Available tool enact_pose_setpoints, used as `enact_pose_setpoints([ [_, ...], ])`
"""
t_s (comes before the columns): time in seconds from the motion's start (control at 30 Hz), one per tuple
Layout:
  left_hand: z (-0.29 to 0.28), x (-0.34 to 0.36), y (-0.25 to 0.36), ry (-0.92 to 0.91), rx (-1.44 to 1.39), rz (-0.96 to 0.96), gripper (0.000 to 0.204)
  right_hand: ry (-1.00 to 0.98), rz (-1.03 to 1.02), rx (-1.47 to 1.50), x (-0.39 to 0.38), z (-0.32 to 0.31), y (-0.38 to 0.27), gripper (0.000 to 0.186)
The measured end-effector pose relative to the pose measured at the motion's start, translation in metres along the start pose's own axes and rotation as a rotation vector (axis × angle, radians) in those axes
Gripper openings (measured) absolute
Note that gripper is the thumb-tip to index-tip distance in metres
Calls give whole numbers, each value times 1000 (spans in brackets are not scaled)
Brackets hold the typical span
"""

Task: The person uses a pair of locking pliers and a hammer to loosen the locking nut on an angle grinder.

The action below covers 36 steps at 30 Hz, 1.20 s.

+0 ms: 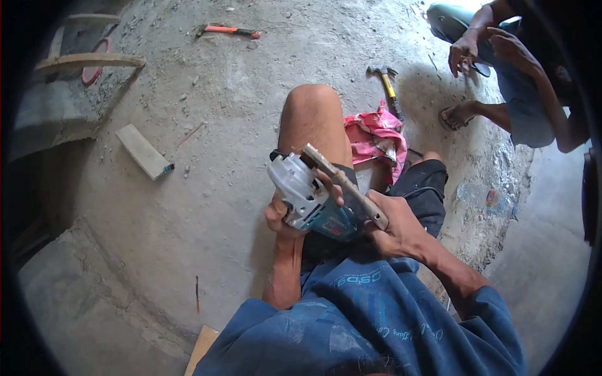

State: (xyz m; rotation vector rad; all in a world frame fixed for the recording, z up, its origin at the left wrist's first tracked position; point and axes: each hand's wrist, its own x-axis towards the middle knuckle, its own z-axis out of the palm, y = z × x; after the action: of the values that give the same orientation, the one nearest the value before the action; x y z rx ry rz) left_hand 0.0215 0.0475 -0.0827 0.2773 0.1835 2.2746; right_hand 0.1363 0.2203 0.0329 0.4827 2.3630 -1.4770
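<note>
My left hand (279, 216) wraps around a handheld power tool (301, 191) with a grey metal housing and a teal body. The tool rests over my lap, and some of my left fingers show on its far side. My right hand (396, 224) closes on the lower end of a worn, brush-like wooden tool (351, 191) with a hole near its end. This stick-like piece slants across the power tool, its upper end by the grey housing. Whether it has bristles cannot be made out.
Pink cloth (379, 138) lies beyond my knee, beside a yellow-handled hammer (389, 91). An orange-handled hammer (229, 31) lies farther off. To the left are a flat board (144, 151) and wooden bars (91, 61). Another person's hand (464, 53) is at upper right, above a plastic bottle (498, 202).
</note>
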Motion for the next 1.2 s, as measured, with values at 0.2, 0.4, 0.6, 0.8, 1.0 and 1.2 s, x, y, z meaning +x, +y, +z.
enact_pose_setpoints([
  [0.2,3,7,4,-5,-100,-35,82,-31,49,10,6,-4,0,26],
  [0.4,3,7,5,63,-54,-62,80,90,-117,-14,1,-6,8,43],
  [0.6,17,4,18,168,249,-47,75,-39,139,210,-23,-32,6,47],
  [0.8,32,1,17,258,144,60,83,16,108,875,-34,-51,67,69],
  [1.0,53,-31,23,410,320,101,82,-84,-86,1401,-42,-66,88,78],
  [1.2,64,-35,13,710,452,251,83,-221,-303,1661,-18,-55,109,79],
])
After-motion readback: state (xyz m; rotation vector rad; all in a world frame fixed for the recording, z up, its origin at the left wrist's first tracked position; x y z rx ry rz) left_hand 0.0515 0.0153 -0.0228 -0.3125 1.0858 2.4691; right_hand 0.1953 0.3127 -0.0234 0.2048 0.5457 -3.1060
